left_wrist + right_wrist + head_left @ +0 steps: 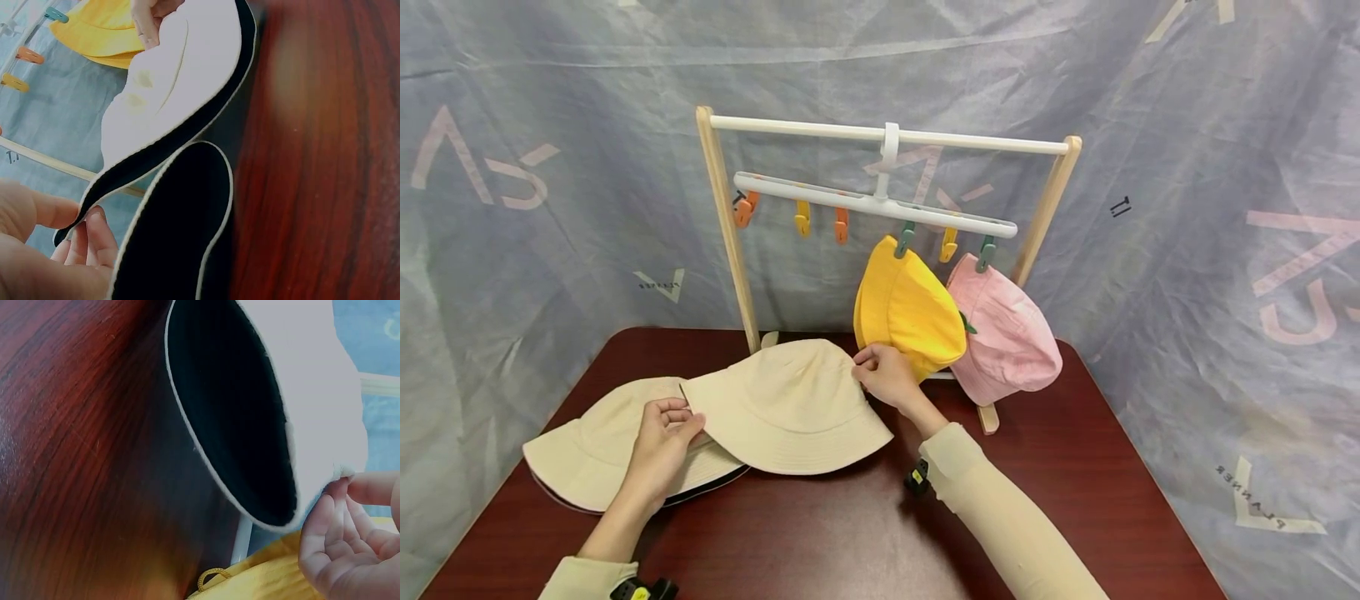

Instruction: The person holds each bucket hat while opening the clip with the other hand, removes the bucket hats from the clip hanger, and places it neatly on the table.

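cream hat (pixel 790 404), black lining (pixel 231 412) | yellow hat (pixel 913 304) | pink hat (pixel 1007 333) | table (pixel 797 533) red-brown, dark-grained

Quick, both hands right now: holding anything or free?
Left hand: closed, pinching the upper cream hat by its brim edge.
Right hand: closed, pinching the same hat on its opposite side.

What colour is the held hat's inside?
Its lining is near-black, best seen in the right wrist view.
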Motion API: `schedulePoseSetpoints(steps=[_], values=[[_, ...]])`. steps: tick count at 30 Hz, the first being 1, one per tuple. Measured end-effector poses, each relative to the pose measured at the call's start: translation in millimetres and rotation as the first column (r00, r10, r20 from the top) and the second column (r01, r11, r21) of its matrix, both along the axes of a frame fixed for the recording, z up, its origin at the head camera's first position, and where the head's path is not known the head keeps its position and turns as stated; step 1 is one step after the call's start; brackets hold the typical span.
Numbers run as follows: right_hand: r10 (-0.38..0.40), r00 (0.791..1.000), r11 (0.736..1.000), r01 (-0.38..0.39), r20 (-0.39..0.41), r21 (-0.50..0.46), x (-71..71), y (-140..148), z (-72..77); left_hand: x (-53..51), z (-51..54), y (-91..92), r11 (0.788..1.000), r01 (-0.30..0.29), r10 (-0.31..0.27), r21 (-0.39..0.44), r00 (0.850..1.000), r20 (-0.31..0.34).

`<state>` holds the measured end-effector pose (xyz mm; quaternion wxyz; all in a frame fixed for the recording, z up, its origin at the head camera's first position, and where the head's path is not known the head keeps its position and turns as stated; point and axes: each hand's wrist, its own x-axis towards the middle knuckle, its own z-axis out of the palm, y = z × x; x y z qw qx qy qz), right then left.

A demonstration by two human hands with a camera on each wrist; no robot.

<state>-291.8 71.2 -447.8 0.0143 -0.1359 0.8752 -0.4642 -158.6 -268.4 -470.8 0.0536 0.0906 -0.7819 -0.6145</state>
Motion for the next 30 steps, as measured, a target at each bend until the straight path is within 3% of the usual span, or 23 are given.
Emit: schedulePoseSetpoints(steps=[9,19,30], values=[[0.007,0.999,0.998,-0.005,-0.038,0.061,-2.3,-3,-1.5,2.4,-3.8,1.5,0.999,0.013,-0.012,-0.036,0.999,0.030],[0.016,0.994,0.990,-0.001,-0.112,0.140,-5.1,-6,-5.6,4.1,-9.4,4.8,0.991,0.053,-0.040,-0.121,0.994,0.105],[0.032,0.991,0.983,-0.008,-0.127,0.182,-7.3,-8,-10.5,4.3,-10.7,5.0,0.976,0.079,-0.052,-0.203,0.989,0.136]])
